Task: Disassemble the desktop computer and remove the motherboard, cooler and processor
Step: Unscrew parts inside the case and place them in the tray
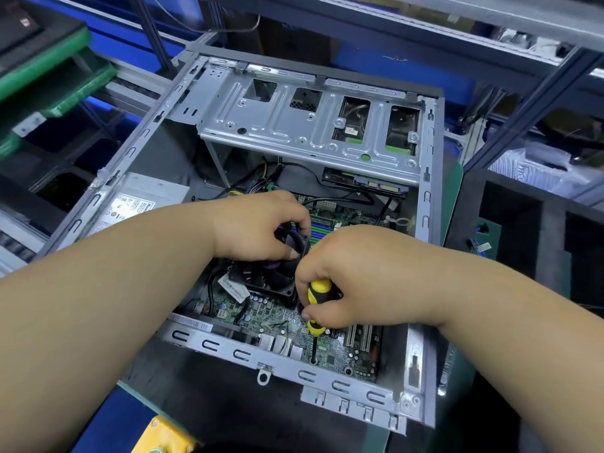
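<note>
The open grey computer case [425, 204] lies on its side, with the green motherboard [271, 313] inside. A black cooler fan [264, 279] sits on the board near its middle. My left hand [258, 227] grips the fan's upper edge, fingers curled over it. My right hand [346, 276] holds a yellow-and-black screwdriver [316, 308] upright. Its tip touches the board near the case's front wall. The processor is hidden under the cooler.
A grey drive cage [294, 125] spans the far half of the case. The power supply [143, 204] sits at the left inside. Black and yellow cables [258, 188] run behind my left hand. Green trays [65, 80] stack at the far left. A yellow object [163, 436] lies near the bottom edge.
</note>
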Demonstrator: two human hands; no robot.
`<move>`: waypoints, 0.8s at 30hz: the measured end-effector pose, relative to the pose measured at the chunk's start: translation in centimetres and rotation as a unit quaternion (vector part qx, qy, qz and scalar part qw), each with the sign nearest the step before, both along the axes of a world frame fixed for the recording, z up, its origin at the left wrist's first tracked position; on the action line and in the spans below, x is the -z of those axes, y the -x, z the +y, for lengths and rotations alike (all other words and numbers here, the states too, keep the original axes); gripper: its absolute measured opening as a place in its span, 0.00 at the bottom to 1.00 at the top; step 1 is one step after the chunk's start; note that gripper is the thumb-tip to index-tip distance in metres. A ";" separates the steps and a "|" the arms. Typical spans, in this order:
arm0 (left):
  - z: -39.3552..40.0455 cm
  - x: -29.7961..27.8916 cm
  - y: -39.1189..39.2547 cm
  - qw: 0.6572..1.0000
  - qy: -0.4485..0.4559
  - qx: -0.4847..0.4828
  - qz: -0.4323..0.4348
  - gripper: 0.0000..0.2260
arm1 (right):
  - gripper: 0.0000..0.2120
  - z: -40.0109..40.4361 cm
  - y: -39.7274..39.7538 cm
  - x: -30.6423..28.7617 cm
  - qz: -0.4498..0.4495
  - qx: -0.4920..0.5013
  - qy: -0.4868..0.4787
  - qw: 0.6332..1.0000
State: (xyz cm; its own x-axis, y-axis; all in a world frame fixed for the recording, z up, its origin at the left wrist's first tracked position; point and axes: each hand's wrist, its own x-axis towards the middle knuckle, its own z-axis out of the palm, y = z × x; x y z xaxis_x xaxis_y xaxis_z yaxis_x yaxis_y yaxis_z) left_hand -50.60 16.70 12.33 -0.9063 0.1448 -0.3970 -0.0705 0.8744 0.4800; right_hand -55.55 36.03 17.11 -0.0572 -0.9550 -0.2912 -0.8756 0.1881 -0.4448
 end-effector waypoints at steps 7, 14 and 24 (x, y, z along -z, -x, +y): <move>0.1 -0.2 0.0 1.000 0.000 -0.012 -0.003 0.15 | 0.06 0.1 -0.8 -0.7 0.012 -0.040 -0.016 0.999; 0.3 -0.3 -0.1 0.999 -0.009 -0.032 -0.005 0.13 | 0.17 0.6 -2.0 -1.0 0.051 -0.077 -0.030 0.995; 0.3 -0.2 0.1 1.000 -0.002 -0.021 -0.006 0.14 | 0.11 1.1 -1.4 -0.5 0.007 -0.055 -0.015 0.998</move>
